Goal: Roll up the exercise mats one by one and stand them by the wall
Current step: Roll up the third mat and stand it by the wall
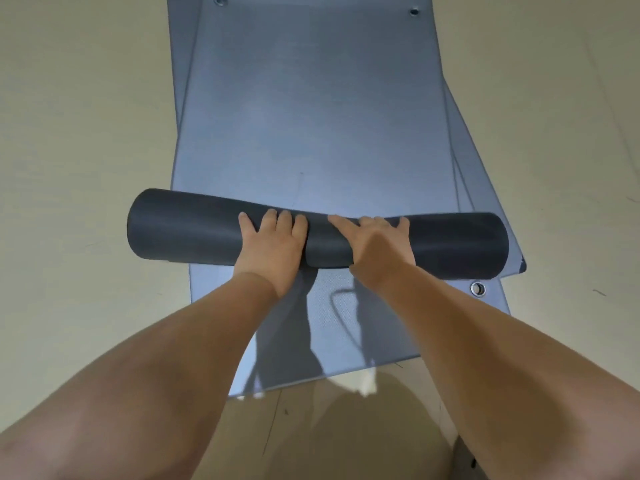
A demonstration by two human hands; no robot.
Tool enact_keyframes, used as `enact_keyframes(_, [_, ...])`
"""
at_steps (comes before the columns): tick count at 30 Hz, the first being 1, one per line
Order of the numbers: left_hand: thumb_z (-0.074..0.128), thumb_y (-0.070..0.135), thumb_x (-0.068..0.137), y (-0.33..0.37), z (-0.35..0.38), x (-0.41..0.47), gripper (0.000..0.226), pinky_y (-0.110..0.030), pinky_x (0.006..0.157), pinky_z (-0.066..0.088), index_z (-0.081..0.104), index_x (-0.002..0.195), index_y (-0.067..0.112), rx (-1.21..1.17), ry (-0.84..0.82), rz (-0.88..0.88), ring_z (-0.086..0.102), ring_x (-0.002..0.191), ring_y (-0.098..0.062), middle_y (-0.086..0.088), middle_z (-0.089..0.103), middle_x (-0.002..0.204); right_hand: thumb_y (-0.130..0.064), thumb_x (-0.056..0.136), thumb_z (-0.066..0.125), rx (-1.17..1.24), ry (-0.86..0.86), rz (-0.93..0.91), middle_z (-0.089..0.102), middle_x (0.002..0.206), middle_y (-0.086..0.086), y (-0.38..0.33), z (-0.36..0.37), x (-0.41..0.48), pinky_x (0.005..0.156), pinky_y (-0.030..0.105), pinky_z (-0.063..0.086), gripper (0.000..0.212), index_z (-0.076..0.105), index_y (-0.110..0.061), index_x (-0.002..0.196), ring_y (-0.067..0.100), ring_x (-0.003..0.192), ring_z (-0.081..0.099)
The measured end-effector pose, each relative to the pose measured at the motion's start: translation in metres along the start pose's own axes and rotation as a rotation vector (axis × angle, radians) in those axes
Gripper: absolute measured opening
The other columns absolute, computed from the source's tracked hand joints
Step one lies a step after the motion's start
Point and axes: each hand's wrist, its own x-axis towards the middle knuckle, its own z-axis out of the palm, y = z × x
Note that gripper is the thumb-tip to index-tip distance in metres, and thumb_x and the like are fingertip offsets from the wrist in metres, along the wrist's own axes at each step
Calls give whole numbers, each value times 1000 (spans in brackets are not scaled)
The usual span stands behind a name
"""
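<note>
A stack of blue-grey exercise mats (311,109) lies flat on the floor, running away from me. The near end of the top mat is wound into a dark roll (187,230) that lies crosswise on the stack. My left hand (273,244) presses on top of the roll left of its middle, fingers draped forward over it. Just right of the middle, my right hand (377,247) presses on the roll too, fingers spread over the top. The flat part of the top mat stretches beyond the roll. A lower mat (408,334) shows under my forearms, with a metal eyelet (478,288) at its corner.
Beige floor (76,140) surrounds the mats on both sides. Lower mats fan out at the right edge (485,188). Two more eyelets sit at the far end, one on the left (220,0) and one on the right (414,11). No wall is in view.
</note>
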Motion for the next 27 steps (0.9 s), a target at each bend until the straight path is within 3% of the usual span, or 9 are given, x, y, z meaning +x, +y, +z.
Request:
enact_keyframes(8, [62, 7, 86, 33, -17, -49, 70, -69, 110, 29, 29, 148, 15, -55, -281, 43, 43, 129, -33, -8, 49, 138, -30, 86, 70, 43, -230, -88, 65, 107, -3, 17, 6, -48, 100, 49, 44, 82, 26, -53, 152, 28, 96, 62])
enact_keyframes(11, [65, 7, 84, 33, -23, -46, 66, -64, 104, 36, 34, 142, 14, -44, -321, 65, 46, 124, -32, -8, 52, 131, -34, 81, 77, 90, -225, -71, 63, 119, 0, 20, 5, -50, 110, 51, 39, 89, 29, -48, 155, 26, 106, 57])
enact_keyframes(12, [67, 9, 85, 32, -23, -44, 66, -64, 104, 36, 33, 142, 14, -45, -331, 73, 46, 124, -32, -9, 51, 131, -38, 82, 78, 75, -204, -60, 58, 136, 5, 17, 7, -54, 118, 55, 31, 96, 22, -45, 159, 29, 123, 53])
enact_keyframes(14, [72, 16, 85, 28, -26, -36, 66, -61, 101, 39, 35, 140, 14, -57, -344, 88, 49, 121, -31, -8, 52, 128, -53, 83, 77, 0, -129, -28, 19, 168, 16, 7, 14, -67, 124, 64, 9, 114, -2, -40, 165, 38, 156, 17])
enact_keyframes(16, [76, 23, 83, 21, -32, -25, 65, -56, 97, 41, 38, 136, 16, -97, -369, 102, 50, 118, -30, -6, 53, 124, -69, 84, 68, -60, -18, -19, -19, 171, 19, -4, 26, -83, 122, 72, 0, 124, -21, -34, 162, 42, 158, -17])
enact_keyframes(20, [86, 39, 74, 12, -29, -9, 84, -53, 101, 41, 37, 140, 19, -151, -400, 131, 50, 122, -29, -4, 49, 129, -86, 76, 60, 16, 70, 7, -36, 165, 18, -16, 50, -96, 118, 77, -5, 135, -27, -28, 161, 44, 152, -33])
enact_keyframes(23, [80, 49, 78, 7, -12, -14, 114, -63, 119, 19, 8, 161, 17, -135, -309, 145, 23, 151, -32, -10, 17, 165, -92, 68, 61, -11, 33, 30, -40, 163, 18, -15, 52, -86, 116, 78, -8, 147, -37, -27, 155, 45, 151, -35])
enact_keyframes(25, [71, 61, 82, 3, 0, -22, 121, -66, 121, 6, -10, 161, 18, -116, -208, 131, -2, 157, -33, -8, -11, 170, -94, 65, 62, -29, 26, 37, -38, 163, 18, -13, 48, -76, 117, 77, -8, 151, -38, -27, 155, 45, 152, -32])
enact_keyframes(27, [61, 69, 84, 3, 8, -33, 119, -68, 120, 3, -14, 161, 18, -121, -89, 91, -8, 156, -36, -9, -16, 169, -93, 61, 67, -6, 33, 31, -31, 168, 17, -8, 39, -63, 118, 77, -6, 153, -31, -28, 159, 43, 155, -27])
